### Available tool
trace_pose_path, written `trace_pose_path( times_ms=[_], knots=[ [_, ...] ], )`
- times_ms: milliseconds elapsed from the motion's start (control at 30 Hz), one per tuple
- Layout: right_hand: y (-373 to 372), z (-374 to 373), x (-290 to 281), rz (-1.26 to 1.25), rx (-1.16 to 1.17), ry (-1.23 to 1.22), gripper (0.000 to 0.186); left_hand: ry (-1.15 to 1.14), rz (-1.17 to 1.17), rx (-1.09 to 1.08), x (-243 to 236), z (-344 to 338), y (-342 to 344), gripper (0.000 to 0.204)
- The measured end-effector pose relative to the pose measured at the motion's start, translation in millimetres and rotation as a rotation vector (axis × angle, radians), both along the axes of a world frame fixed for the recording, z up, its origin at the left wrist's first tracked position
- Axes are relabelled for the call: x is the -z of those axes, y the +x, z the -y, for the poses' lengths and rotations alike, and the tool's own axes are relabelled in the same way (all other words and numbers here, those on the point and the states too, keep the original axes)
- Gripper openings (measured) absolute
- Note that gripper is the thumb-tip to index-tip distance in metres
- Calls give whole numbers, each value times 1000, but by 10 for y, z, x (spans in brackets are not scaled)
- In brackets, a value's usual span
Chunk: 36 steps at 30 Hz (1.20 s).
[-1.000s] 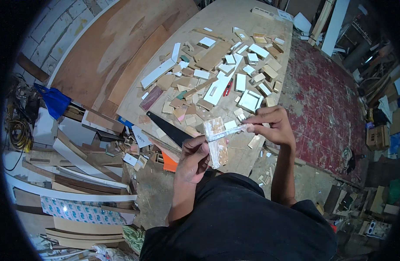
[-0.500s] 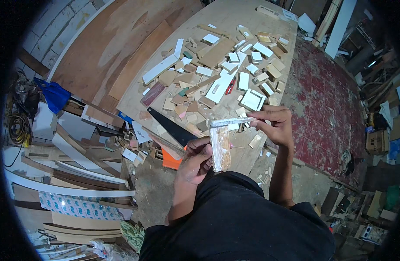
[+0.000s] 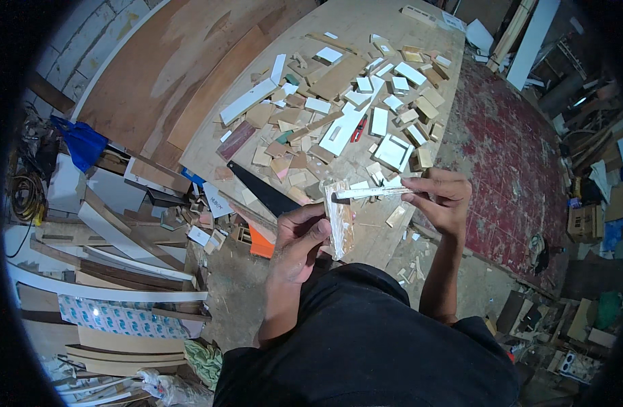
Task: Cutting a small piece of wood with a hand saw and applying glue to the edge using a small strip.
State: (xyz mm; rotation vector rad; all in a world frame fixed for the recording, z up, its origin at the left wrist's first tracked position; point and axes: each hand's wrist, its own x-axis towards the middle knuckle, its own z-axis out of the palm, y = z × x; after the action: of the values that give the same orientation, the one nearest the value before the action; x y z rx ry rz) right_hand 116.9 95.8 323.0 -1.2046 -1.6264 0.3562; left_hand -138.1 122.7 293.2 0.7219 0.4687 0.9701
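Note:
My left hand (image 3: 299,239) is closed on the edge of a small flat wood piece (image 3: 338,234), its face smeared with white, glue-like stuff. Between the thumb and fingers of my right hand (image 3: 444,200) is a thin white-coated stick (image 3: 374,192). The stick lies level across the upper end of the wood piece; whether it touches is hard to tell. Just beyond my left hand, a handsaw with a black blade (image 3: 263,190) and an orange handle (image 3: 260,242) sits at the table's near-left edge.
Many wood offcuts, some white-faced like this block (image 3: 378,125), litter the plywood table (image 3: 386,20). Among them is a small red tool (image 3: 359,128). Stacked boards (image 3: 115,292) fill the left side. A red floor area (image 3: 501,169) lies right of the table.
My right hand has moved right with the stick, whose tip now sits further in on the wood piece. The wood piece has turned slightly in my left hand.

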Motion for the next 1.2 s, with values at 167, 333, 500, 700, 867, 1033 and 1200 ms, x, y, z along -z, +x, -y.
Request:
trace_pose_path(
  times_ms=[167,333,500,700,867,1033,1200],
  knots=[
    [-34,11,-67,15,-23,25,35,76,-58,-59,-117,32,-10,33],
    [-7,37,-120,84,-10,31,36,235,-365,-129,-99,17,-82,34],
    [-5,41,-130,99,36,39,36,206,-336,-112,-100,43,-119,35],
    [-27,92,-51,20,-30,-44,27,2,-99,-20,-1,50,-126,32],
    [-86,65,9,-24,-35,-105,22,-97,25,142,-65,54,-155,31],
    [-83,41,50,-115,-75,-131,18,-167,118,215,34,34,-169,33],
    [-113,62,155,-245,-201,-170,17,-188,65,152,32,47,-78,31]
  ],
)
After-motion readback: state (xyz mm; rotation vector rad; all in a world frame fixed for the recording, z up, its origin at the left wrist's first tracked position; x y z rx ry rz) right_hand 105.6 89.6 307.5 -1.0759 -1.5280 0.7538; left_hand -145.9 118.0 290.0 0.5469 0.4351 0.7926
